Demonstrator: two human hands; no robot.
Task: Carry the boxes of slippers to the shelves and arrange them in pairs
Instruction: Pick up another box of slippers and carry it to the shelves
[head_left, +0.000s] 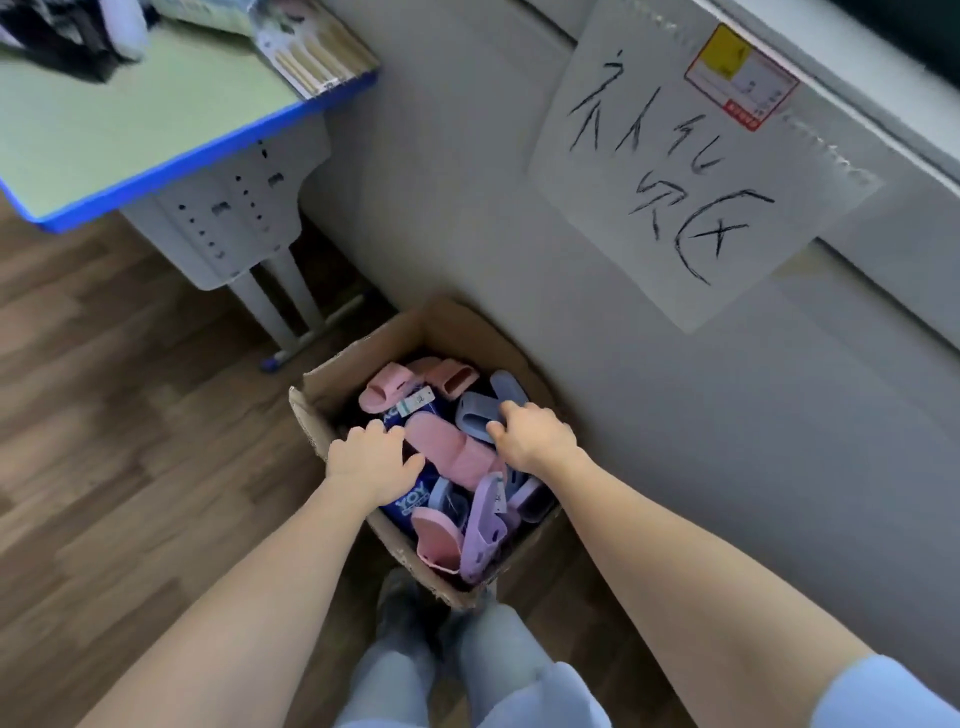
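Blurred past reading, upper right: price label (740, 78). Cut off by the top-left edge: dark bundle (52, 41) on the desk (130, 119). Partly hidden under the right hand (535, 434): grey-blue slipper (472, 415).

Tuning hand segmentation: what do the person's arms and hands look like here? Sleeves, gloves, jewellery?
Left hand and right hand bare: no gloves, rings or watch visible. Forearms uncovered. Light blue short sleeve shows on the right arm; left sleeve out of frame.

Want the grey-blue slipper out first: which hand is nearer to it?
Right. The right hand curls its fingers over the grey-blue slipper; the left hand sits on the blue pack, across the pink slipper from it.
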